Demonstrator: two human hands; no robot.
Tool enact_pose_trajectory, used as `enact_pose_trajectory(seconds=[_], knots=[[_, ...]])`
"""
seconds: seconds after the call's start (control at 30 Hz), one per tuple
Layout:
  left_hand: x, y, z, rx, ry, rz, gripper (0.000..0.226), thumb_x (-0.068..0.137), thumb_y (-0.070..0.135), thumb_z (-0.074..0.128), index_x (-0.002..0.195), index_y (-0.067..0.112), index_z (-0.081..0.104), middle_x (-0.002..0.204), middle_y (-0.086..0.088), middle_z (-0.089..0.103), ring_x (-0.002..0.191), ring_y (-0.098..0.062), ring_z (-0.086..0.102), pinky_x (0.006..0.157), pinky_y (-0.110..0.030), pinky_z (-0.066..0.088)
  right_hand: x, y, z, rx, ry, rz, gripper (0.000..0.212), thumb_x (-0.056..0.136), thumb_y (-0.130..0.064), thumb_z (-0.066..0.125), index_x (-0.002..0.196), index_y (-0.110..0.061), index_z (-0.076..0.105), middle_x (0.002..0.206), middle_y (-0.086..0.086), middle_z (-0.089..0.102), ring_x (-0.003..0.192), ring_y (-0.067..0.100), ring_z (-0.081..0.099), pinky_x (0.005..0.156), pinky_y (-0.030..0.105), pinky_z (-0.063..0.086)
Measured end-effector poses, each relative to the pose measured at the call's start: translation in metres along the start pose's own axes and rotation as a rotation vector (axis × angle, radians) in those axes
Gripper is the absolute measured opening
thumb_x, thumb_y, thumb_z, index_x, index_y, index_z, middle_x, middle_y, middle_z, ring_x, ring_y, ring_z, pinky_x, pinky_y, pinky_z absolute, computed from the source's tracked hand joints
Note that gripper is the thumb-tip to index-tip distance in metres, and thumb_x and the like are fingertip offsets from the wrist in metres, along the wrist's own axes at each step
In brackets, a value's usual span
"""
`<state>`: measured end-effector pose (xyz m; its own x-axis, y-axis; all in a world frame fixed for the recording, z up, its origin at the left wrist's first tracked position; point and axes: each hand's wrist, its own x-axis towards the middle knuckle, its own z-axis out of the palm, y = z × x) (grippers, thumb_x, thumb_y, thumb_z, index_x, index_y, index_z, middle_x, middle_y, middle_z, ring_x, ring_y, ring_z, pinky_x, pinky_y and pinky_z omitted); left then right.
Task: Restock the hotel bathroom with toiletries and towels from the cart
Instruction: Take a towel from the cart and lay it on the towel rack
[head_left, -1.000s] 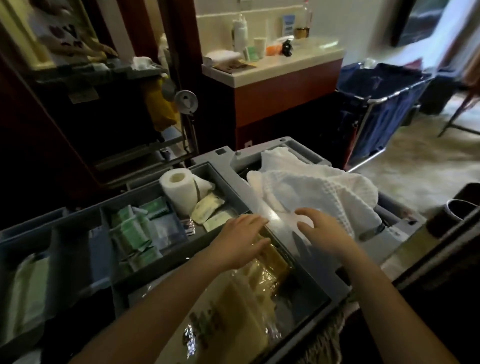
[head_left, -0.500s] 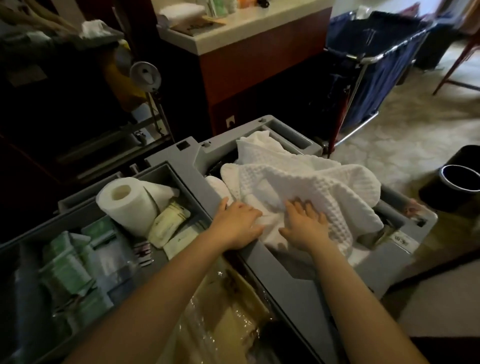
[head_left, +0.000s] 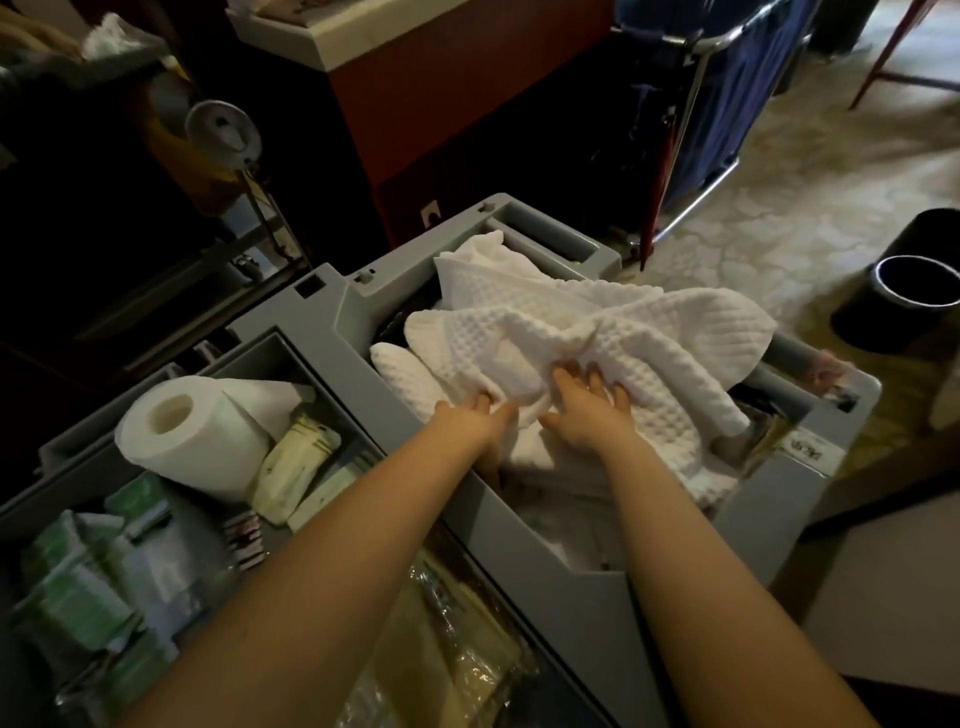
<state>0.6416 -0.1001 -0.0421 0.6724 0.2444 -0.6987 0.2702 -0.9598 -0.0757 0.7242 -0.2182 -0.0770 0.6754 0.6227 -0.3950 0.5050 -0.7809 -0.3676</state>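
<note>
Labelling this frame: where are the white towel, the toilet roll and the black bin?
white towel (head_left: 649, 332), head view, top fold.
toilet roll (head_left: 218, 447), head view, paper side.
black bin (head_left: 893, 327), head view, outer wall.

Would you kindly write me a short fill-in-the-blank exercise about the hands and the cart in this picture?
The left hand and right hand both touch a towel whose colour is ____.
The toilet paper roll lies to the ____ of the towel.
The cart holding both is ____ in colour.
Missing words: white; left; grey.
</note>
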Motion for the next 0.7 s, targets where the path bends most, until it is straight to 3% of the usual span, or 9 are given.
enact_pose_trajectory(seconds=[0.2, 0.4, 0.53, 0.63, 0.7], knots=[[0.009, 0.0, 0.005, 0.172, 0.257, -0.001, 0.09, 0.083, 0.031, 0.066, 0.148, 0.025, 0.003, 0.142, -0.015, 0.03, 0.131, -0.032, 0.034, 0.102, -0.045, 0.033, -0.002, 0.001, -0.001, 0.032, -0.005, -0.002, 0.069, 0.096, -0.036, 0.041, 0.15, -0.023, -0.001, 0.159, 0.0, -0.008, 0.146, 0.023, -0.009, 0.116, 0.044, -0.004], [0.014, 0.0, -0.003, 0.022, 0.237, 0.003, 0.07, 0.081, 0.021, 0.067, 0.137, 0.02, 0.025, 0.135, -0.017, 0.037, 0.121, -0.036, 0.043, 0.094, -0.046, 0.04, -0.001, 0.001, 0.0, 0.033, 0.002, -0.009, 0.07, 0.095, -0.036, 0.044, 0.15, -0.022, 0.003, 0.159, 0.001, -0.006, 0.146, 0.024, -0.007, 0.116, 0.045, -0.003], [0.012, -0.001, -0.007, -0.112, 0.258, 0.008, 0.044, 0.09, 0.014, 0.052, 0.131, 0.014, 0.037, 0.129, -0.014, 0.046, 0.114, -0.034, 0.049, 0.091, -0.039, 0.039, -0.004, -0.002, -0.002, 0.039, 0.05, -0.016, 0.078, 0.085, -0.04, 0.06, 0.146, -0.022, 0.014, 0.158, 0.007, 0.001, 0.146, 0.025, -0.004, 0.116, 0.047, -0.002], [0.013, -0.003, -0.001, -0.203, 0.352, -0.01, 0.035, 0.095, 0.012, 0.043, 0.131, 0.01, 0.042, 0.128, -0.015, 0.05, 0.113, -0.032, 0.051, 0.091, -0.038, 0.042, -0.005, -0.009, 0.003, -0.17, -0.037, -0.053, 0.092, 0.075, -0.047, 0.07, 0.145, -0.024, 0.016, 0.158, 0.013, -0.007, 0.144, 0.035, -0.012, 0.112, 0.057, -0.003], [0.015, -0.004, 0.0, -0.248, 0.317, -0.008, 0.036, 0.095, 0.012, 0.043, 0.131, 0.01, 0.041, 0.13, -0.015, 0.047, 0.114, -0.032, 0.05, 0.093, -0.038, 0.041, -0.003, -0.013, 0.01, -0.315, -0.093, -0.045, 0.098, 0.078, -0.047, 0.068, 0.149, -0.025, 0.004, 0.156, 0.017, -0.016, 0.141, 0.041, -0.018, 0.11, 0.062, -0.005]])
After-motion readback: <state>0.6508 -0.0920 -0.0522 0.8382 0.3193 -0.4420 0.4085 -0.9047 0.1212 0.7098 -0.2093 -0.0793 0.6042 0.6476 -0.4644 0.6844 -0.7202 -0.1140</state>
